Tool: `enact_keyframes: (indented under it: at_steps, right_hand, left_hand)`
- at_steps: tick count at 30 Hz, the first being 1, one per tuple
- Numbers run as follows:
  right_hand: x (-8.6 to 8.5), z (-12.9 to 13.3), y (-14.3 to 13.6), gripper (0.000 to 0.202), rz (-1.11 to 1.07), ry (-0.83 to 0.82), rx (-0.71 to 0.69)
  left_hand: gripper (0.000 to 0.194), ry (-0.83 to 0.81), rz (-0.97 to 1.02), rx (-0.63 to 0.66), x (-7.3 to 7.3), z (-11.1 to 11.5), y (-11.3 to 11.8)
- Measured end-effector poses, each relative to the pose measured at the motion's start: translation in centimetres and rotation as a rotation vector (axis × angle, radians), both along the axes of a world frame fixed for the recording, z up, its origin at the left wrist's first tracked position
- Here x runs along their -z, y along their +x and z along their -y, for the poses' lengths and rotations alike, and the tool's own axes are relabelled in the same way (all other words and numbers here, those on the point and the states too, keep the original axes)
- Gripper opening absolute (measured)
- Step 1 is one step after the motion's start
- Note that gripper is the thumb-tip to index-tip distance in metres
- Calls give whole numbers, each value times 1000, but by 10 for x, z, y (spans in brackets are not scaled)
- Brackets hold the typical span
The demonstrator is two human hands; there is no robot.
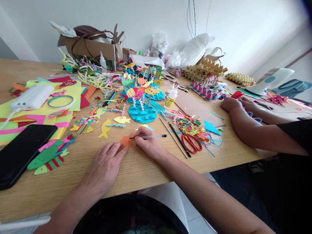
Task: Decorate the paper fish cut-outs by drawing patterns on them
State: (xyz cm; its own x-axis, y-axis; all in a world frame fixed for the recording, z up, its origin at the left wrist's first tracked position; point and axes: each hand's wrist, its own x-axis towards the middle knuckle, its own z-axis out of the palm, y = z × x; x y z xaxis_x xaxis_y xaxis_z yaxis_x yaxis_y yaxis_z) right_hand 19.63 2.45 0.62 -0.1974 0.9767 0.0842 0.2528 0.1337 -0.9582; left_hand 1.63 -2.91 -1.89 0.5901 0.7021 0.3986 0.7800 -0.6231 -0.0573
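In the head view, an orange paper fish (126,141) with a dotted pattern lies on the table. The fingers of my left hand (107,161) press its left side down against the wood. A slim pen with a clear barrel (151,136) is pinched in my right hand (147,141), its tip on the fish's right side. Just beyond lie a yellow paper fish (105,128) with a curled blue strip and a pale yellow fish (122,120). Farther left is a striped fish (84,126). A pale round-edged piece (146,127) is partly hidden behind my right hand.
Red scissors (192,143), a black pen (179,140) and paper scraps (188,125) lie right. Behind stand a blue base (142,112) bearing paper fish and a glue bottle (171,98). A phone (24,152) lies left. Another person's arms (251,125) rest at the right.
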Motion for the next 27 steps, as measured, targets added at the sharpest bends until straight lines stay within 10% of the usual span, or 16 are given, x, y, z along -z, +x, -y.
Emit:
enact_keyframes:
  at_steps: [27]
  right_hand:
    - [-2, -8, -5, 6, 101, 51, -58]
  left_hand:
    - [45, -45, -6, -14, 2, 1, 0]
